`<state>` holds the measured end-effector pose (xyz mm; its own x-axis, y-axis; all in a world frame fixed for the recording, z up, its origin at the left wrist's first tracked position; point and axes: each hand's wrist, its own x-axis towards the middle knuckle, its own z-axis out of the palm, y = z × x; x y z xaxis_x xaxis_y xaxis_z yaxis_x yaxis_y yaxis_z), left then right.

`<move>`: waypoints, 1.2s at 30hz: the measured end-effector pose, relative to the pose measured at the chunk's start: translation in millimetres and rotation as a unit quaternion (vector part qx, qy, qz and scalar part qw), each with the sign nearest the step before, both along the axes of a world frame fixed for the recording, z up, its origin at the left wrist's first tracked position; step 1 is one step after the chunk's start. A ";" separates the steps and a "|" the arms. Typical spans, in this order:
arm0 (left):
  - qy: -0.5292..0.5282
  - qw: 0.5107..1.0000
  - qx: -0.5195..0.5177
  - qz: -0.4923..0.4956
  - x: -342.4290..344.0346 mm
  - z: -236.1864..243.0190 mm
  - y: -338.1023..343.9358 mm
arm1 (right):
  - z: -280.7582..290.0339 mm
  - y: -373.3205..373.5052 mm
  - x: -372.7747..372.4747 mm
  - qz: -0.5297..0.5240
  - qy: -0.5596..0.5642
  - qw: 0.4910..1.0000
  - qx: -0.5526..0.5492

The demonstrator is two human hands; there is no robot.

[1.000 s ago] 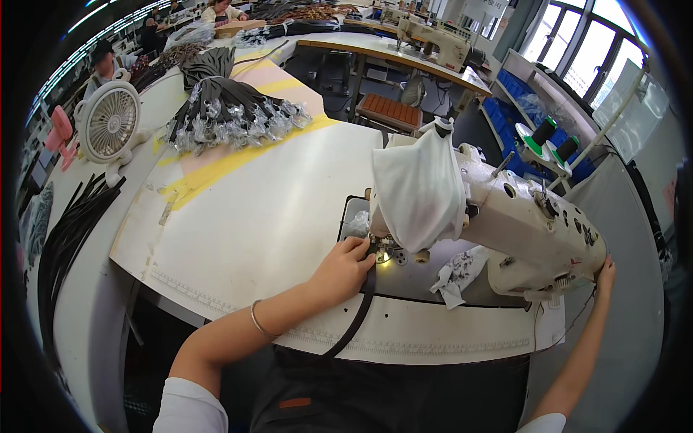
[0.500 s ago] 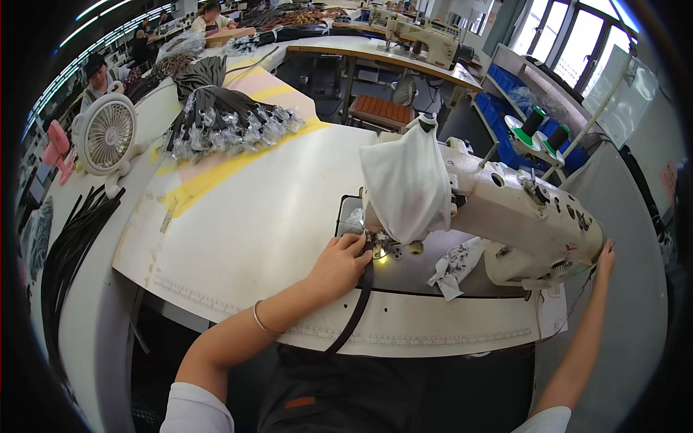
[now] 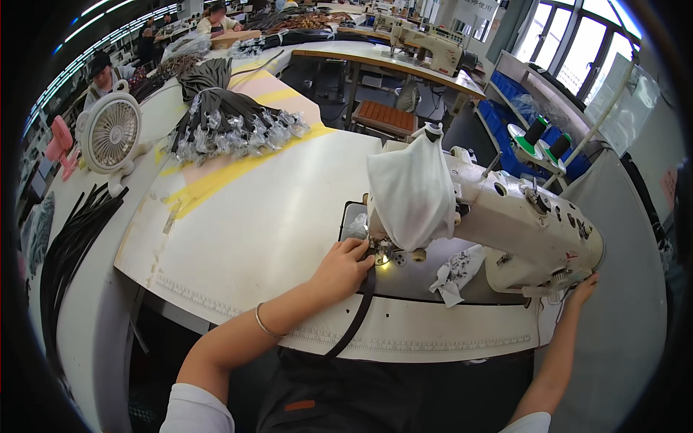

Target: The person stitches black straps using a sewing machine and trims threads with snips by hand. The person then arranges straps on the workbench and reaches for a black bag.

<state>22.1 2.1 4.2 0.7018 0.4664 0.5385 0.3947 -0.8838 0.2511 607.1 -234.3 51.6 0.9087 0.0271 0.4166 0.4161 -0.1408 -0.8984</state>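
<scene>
My left hand (image 3: 343,270) is closed on a black strap (image 3: 355,321), with its fingertips beside the needle area of a white sewing machine (image 3: 520,216). From there the strap runs over the table's front edge toward my lap. The machine's small lamp lights the metal plate next to my fingers. At the machine's right end, my right hand (image 3: 582,291) is by the lower corner of the housing, its fingers stretched out and partly hard to see. A white cloth (image 3: 410,193) hangs over the machine's head.
A bundle of dark straps with clear-wrapped ends (image 3: 231,119) lies at the back left. Near it are a white fan (image 3: 113,136) and loose black straps (image 3: 68,267). A crumpled, speckled white cloth (image 3: 460,274) sits under the machine arm. Thread cones (image 3: 535,131) stand behind.
My right hand has come down and slightly left from the machine's end to its lower corner. My left hand stays on the strap by the needle. The view has shifted slightly.
</scene>
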 end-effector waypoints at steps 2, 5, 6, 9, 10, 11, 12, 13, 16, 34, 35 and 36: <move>0.004 1.000 -0.003 0.003 -0.4 0.0 0.1 | 0.3 3.6 -2.5 0.013 -0.054 0.996 0.064; -0.003 1.000 -0.007 0.006 0.1 0.4 0.8 | 5.8 4.3 6.6 0.058 0.076 0.990 0.102; -0.003 1.000 -0.008 0.006 0.0 0.6 0.5 | 11.8 3.4 13.2 0.046 0.062 0.992 0.099; -0.001 1.000 -0.002 0.005 -0.5 2.4 1.8 | 51.1 0.5 41.7 -0.038 -0.118 0.974 -0.188; 0.003 1.000 0.001 0.002 -0.9 2.7 0.8 | 69.4 2.1 52.9 -0.069 -0.153 0.949 -0.265; 0.006 1.000 -0.002 -0.001 -1.7 3.0 -0.4 | 82.7 4.0 61.4 -0.057 -0.168 0.942 -0.284; 0.010 1.000 -0.005 -0.002 -2.5 3.1 -1.1 | 97.4 6.8 70.0 -0.024 -0.159 0.923 -0.348; 0.012 1.000 -0.007 -0.004 -2.4 2.9 -1.2 | 105.9 7.5 75.7 0.014 -0.158 0.904 -0.397; 0.006 1.000 0.006 -0.001 -1.6 1.3 -2.5 | 92.4 3.2 75.7 -0.006 -0.135 0.922 -0.362; 0.016 0.999 0.037 0.000 -0.7 0.4 -3.8 | 57.3 -6.7 47.8 0.004 -0.036 0.967 -0.251; 0.015 0.999 0.039 -0.004 -0.8 0.9 -4.2 | 38.6 -6.3 38.5 0.014 -0.035 0.959 -0.280; 0.016 0.999 0.028 0.000 -0.7 1.0 -4.9 | 11.8 -1.9 25.8 0.002 -0.049 0.988 -0.148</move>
<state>21.4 -2.8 5.3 0.7190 0.4365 0.5409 0.4018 -0.8960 0.1890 632.9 -236.2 63.4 0.8636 0.1644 0.4766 0.5007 -0.3892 -0.7732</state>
